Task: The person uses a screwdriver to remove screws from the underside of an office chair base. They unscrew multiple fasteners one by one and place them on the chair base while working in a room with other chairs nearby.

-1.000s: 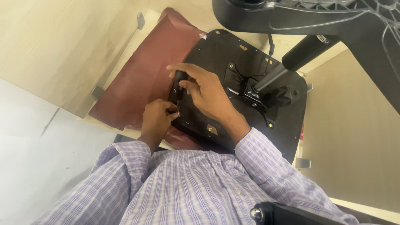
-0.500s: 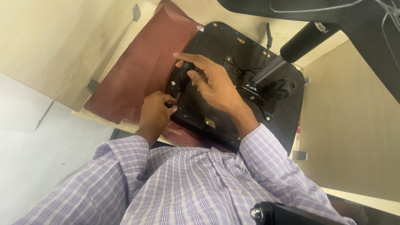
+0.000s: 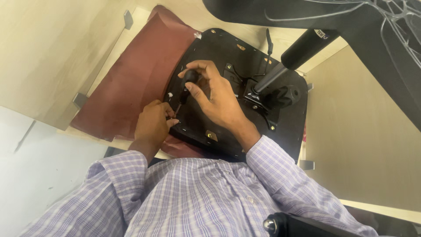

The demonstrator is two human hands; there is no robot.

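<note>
Screwdriver (image 3: 186, 85) being grasped by right hand (image 3: 217, 98) at frame centre, its tip being pinched by left hand (image 3: 153, 123), against black seat base (image 3: 228, 127).

- Pale beige wood-grain worktop (image 3: 48, 48) filling the upper left, with scuffs and faint smears.
- Second light wood-grain panel (image 3: 364, 140) on the right, plain and matte.
- Small grey metal brackets (image 3: 80, 99) fixed along the panel edges, another (image 3: 307, 165) at the right.
- Smooth whitish-grey floor (image 3: 39, 171) at lower left, speckled with a few small marks.
- Soft, even light, no hard shadows.
</note>
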